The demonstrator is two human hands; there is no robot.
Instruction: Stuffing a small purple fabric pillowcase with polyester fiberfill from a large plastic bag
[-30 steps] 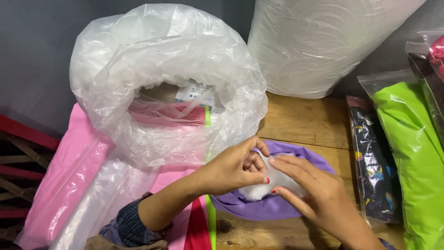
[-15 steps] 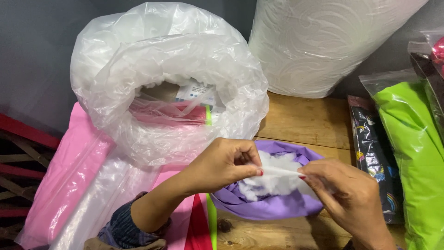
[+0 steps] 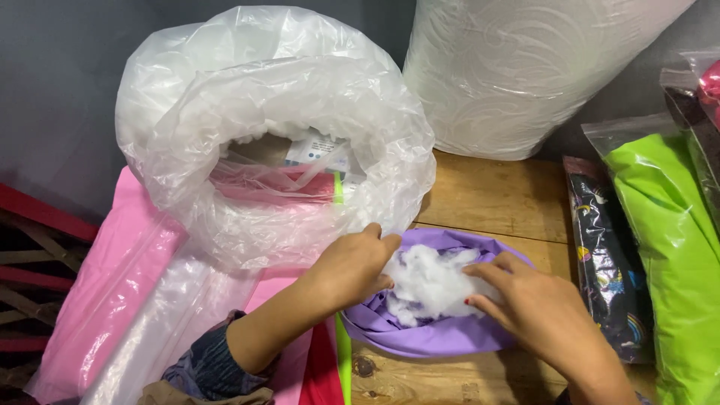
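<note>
A purple fabric cover [image 3: 439,339] lies open on the wooden table [image 3: 495,202], with a clump of white fibre stuffing [image 3: 429,283] in its mouth. My left hand [image 3: 351,266] grips the left side of the stuffing at the cover's edge. On the right side of the clump rests my right hand [image 3: 534,307], fingers curled onto the stuffing. Just behind the hands stands a big clear plastic bag [image 3: 270,127], rolled open at the top.
A large white roll of wadding [image 3: 517,67] stands at the back. Pink plastic-wrapped fabric [image 3: 112,285] lies at the left. Bagged green fabric [image 3: 671,247] and dark patterned fabric [image 3: 607,262] lie at the right. Red slats [image 3: 30,247] show beyond the left edge.
Both hands have pulled apart a little. The white stuffing, earlier pinched small between them, now shows as a larger fluffy clump in the purple cover's opening.
</note>
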